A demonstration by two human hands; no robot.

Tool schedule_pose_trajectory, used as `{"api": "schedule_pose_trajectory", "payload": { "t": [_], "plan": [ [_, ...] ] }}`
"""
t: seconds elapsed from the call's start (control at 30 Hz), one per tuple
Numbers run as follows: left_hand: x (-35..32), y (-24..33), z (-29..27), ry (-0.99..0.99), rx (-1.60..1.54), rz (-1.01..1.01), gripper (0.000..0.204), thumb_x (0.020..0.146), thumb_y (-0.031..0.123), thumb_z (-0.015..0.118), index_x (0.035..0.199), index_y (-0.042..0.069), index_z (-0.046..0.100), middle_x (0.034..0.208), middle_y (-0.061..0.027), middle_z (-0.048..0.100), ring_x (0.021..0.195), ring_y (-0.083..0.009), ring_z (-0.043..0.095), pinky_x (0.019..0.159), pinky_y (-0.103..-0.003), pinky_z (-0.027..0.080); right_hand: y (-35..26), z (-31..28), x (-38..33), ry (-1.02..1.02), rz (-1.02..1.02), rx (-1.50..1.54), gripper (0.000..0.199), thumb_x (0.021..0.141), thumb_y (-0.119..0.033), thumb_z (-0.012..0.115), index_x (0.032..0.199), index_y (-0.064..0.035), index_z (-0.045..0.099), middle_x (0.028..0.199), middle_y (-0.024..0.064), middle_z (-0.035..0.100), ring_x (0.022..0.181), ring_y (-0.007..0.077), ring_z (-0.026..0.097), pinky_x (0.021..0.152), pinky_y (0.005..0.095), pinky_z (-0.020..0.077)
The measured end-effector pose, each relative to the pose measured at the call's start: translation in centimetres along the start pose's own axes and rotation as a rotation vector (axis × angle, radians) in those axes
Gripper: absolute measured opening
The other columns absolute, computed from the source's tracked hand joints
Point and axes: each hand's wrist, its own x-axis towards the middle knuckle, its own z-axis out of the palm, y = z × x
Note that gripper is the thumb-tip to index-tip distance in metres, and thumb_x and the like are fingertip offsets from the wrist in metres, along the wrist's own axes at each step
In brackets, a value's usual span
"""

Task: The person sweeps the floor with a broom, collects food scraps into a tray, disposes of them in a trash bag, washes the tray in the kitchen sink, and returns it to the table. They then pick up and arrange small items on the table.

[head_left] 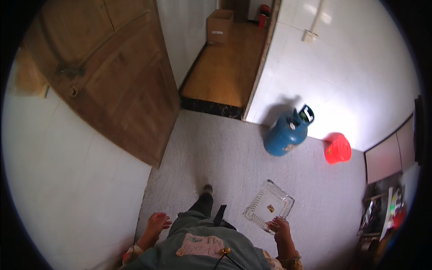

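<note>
Glass: one square dish [269, 206] gripped by right hand [280, 225]; left hand [156, 223] loose, fingers apart, holding nothing.

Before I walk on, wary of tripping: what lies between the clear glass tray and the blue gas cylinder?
Only bare grey floor separates the clear glass tray from the blue gas cylinder, per the head view.

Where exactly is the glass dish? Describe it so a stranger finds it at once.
Start at the blue gas cylinder standing by the white tiled wall, then look down across the grey floor toward the person. The clear square glass dish, ribbed along its rim, is held at one corner by the right hand.
</note>
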Motion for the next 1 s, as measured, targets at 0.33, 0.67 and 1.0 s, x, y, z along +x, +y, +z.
{"api": "schedule_pose_trajectory", "payload": {
  "t": [0.33,0.67,1.0],
  "plan": [
    [17.9,16.8,5.1,-0.088,-0.272,0.061,0.033,0.090,0.019,0.053,0.114,-0.002,0.044,0.106,-0.0178,0.057,0.091,-0.0264,0.061,0.076,-0.035,0.051,-13.7,20.7,17.6,-0.144,0.262,-0.183,0.027,0.090,-0.022,0.047,0.102,0.0013,0.050,0.091,0.0143,0.059,0.087,0.0247,0.060,0.078,0.0349,0.0468],
    [34.8,37.4,11.4,-0.173,-0.059,0.073,0.034,0.087,0.016,0.055,0.114,-0.002,0.045,0.104,-0.0164,0.058,0.088,-0.0242,0.062,0.074,-0.033,0.051,-25.3,34.6,36.3,-0.184,0.171,-0.136,0.020,0.087,-0.012,0.050,0.094,0.0057,0.053,0.082,0.0167,0.061,0.072,0.0265,0.062,0.067,0.0371,0.0508],
    [47.2,53.4,15.2,0.024,-0.211,-0.003,0.036,0.087,0.013,0.055,0.115,-0.007,0.041,0.104,-0.0227,0.056,0.087,-0.0327,0.063,0.073,-0.040,0.054,-39.9,53.1,57.2,-0.335,0.180,-0.188,0.022,0.085,-0.013,0.051,0.096,0.0059,0.051,0.079,0.0183,0.063,0.070,0.0260,0.063,0.065,0.0361,0.0513]
  ]
}}
